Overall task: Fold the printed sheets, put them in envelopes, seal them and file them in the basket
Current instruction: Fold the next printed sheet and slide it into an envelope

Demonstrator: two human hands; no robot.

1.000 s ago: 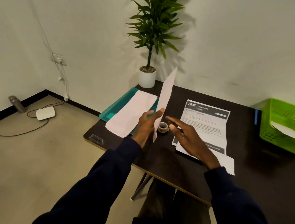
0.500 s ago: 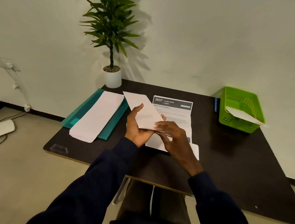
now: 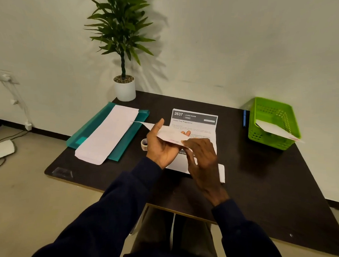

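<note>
From the head view, the left hand [image 3: 160,147] cradles a long white paper envelope [image 3: 168,132] above the table, fingers curled beneath it and thumb laid over its top. The right hand [image 3: 203,161] pinches the envelope's near end between its fingertips. Whether anything is already inside cannot be told. This looks like the envelope being readied at its mouth, so the next move probably calls for holding the opening apart, or closing it with the small roll of clear tape [image 3: 144,144] lying at nine o'clock from the hands. The creased printed sheet with a dark header [image 3: 194,119] lies flat at twelve o'clock. The lime-green plastic basket [image 3: 270,111], at two o'clock, already holds one white envelope [image 3: 277,131]. At ten o'clock more blank envelopes [image 3: 110,133] rest on a teal plastic folder [image 3: 95,125]. The dark brown table [image 3: 259,181] stands against a pale wall, with a potted green plant [image 3: 124,87] at eleven o'clock.
</note>
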